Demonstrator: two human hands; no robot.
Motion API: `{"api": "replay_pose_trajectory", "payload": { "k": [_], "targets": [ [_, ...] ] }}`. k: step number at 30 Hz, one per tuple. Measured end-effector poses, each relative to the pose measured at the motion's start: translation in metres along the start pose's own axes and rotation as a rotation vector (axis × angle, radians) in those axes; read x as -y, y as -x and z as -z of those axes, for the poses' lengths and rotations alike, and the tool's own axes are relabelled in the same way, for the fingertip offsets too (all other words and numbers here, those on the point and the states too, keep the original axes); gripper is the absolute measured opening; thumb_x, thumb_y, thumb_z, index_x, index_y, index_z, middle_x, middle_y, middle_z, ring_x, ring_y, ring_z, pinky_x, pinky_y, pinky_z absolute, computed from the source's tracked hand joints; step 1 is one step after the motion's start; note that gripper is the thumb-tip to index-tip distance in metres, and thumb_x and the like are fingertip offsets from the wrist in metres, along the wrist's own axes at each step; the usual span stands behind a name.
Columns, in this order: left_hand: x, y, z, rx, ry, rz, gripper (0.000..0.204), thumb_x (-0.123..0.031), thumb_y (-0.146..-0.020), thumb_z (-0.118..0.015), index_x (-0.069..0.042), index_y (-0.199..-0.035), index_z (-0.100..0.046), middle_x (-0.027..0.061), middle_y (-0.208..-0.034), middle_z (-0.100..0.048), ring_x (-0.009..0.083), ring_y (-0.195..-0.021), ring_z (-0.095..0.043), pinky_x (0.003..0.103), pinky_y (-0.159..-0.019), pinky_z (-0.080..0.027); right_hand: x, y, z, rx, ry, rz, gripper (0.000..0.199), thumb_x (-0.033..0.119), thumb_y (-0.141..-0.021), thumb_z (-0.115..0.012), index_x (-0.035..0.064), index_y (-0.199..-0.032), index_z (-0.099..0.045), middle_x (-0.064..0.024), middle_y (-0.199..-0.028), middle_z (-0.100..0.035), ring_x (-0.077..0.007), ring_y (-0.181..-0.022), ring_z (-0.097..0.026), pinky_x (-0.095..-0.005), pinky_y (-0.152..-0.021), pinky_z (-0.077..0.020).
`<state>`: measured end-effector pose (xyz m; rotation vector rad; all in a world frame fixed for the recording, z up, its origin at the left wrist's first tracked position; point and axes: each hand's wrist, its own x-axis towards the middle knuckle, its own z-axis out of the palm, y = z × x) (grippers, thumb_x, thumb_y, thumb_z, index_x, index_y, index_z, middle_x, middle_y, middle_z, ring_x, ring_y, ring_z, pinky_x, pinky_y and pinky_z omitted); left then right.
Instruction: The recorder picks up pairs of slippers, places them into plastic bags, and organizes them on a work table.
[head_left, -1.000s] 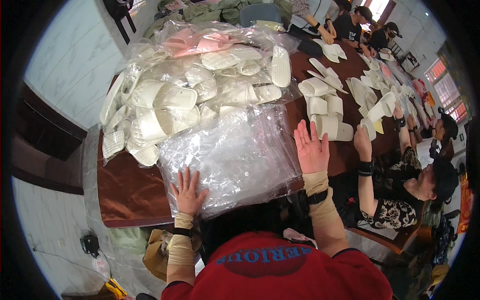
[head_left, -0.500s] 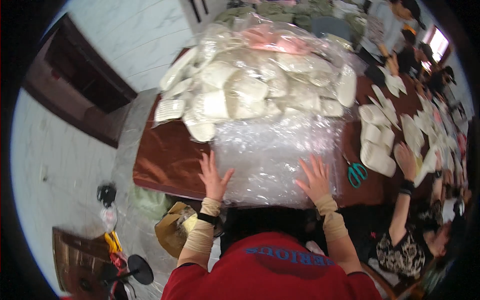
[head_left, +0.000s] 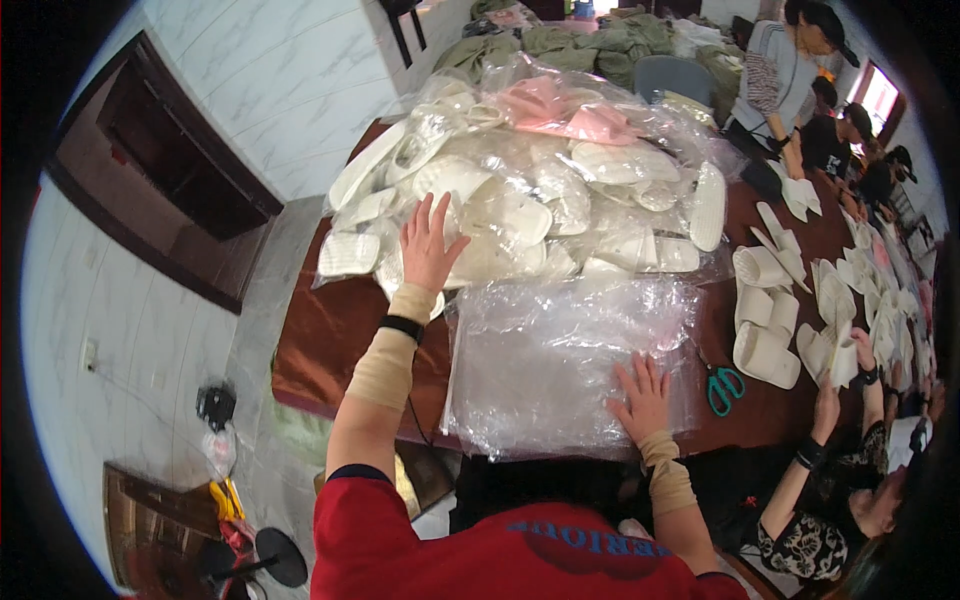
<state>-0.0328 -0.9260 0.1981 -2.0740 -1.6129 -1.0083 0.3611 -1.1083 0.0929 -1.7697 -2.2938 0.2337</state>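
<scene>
A stack of clear plastic bags point(head_left: 540, 370) lies flat on the brown-covered table, close to my body. My right hand point(head_left: 642, 398) rests with fingers spread on the right part of these bags. Farther off, my left hand point(head_left: 430, 245) reaches over the near left side of a big heap of white slippers point(head_left: 520, 215) in clear plastic. Its fingers are spread and hold nothing; whether it touches the heap, I cannot tell. Pink slippers point(head_left: 565, 110) lie on top of the heap at the back. Teal-handled scissors point(head_left: 724, 388) lie just right of the bags.
Loose white slippers point(head_left: 768, 315) lie right of the scissors. A co-worker point(head_left: 815, 500) at the right handles white slippers, and another person point(head_left: 790, 80) stands at the far right. A grey chair point(head_left: 672, 78) and green sacks point(head_left: 590, 55) are behind the table. A doorway point(head_left: 165, 170) opens at left.
My left hand has moved from the left edge of the plastic bags forward to the slipper heap. My right hand stays over the bags, fingers still spread. The view has shifted slightly.
</scene>
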Motion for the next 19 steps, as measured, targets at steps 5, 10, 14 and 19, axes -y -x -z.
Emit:
{"api": "replay_pose_trajectory", "payload": {
  "k": [5, 10, 14, 19],
  "targets": [
    [0.034, -0.042, -0.034, 0.249, 0.175, 0.364, 0.026, -0.028, -0.081, -0.066, -0.010, -0.096, -0.056, 0.0114, -0.095, -0.059, 0.0322, -0.086, -0.059, 0.046, -0.072, -0.045, 0.006, 0.002, 0.002, 0.013, -0.010, 0.031, 0.065, 0.054, -0.084, -0.053, 0.0255, -0.140, -0.040, -0.0103, -0.151, -0.024, -0.0348, -0.140, -0.018, -0.0583, -0.110, -0.0107],
    [0.001, -0.081, 0.032, -0.079, 0.504, 0.302, 0.012, -0.011, -0.087, -0.061, -0.003, -0.091, -0.053, 0.0085, -0.073, -0.056, 0.0195, -0.062, -0.054, 0.032, -0.059, -0.044, 0.001, 0.009, 0.000, -0.014, -0.036, 0.012, 0.063, 0.054, -0.084, -0.053, 0.0260, -0.139, -0.041, -0.0105, -0.151, -0.025, -0.0351, -0.139, -0.018, -0.0584, -0.110, -0.0105],
    [-0.080, -0.081, 0.114, -0.081, 0.754, 0.309, 0.011, -0.012, -0.092, -0.056, -0.001, -0.093, -0.052, 0.0034, -0.073, -0.053, 0.0093, -0.060, -0.048, 0.024, -0.056, -0.041, -0.005, 0.013, -0.005, -0.028, -0.048, 0.017, 0.063, 0.054, -0.084, -0.053, 0.0270, -0.139, -0.041, -0.0105, -0.151, -0.024, -0.0348, -0.139, -0.018, -0.0585, -0.110, -0.0101],
    [-0.140, -0.023, 0.128, -0.172, 0.762, 0.202, 0.004, -0.006, -0.093, -0.052, -0.005, -0.097, -0.051, 0.0015, -0.075, -0.050, 0.0058, -0.065, -0.046, 0.019, -0.057, -0.038, -0.007, 0.009, -0.013, -0.040, -0.070, 0.025, 0.063, 0.056, -0.085, -0.052, 0.0279, -0.140, -0.040, -0.0100, -0.152, -0.022, -0.0348, -0.140, -0.016, -0.0585, -0.110, -0.0094]
  ]
}}
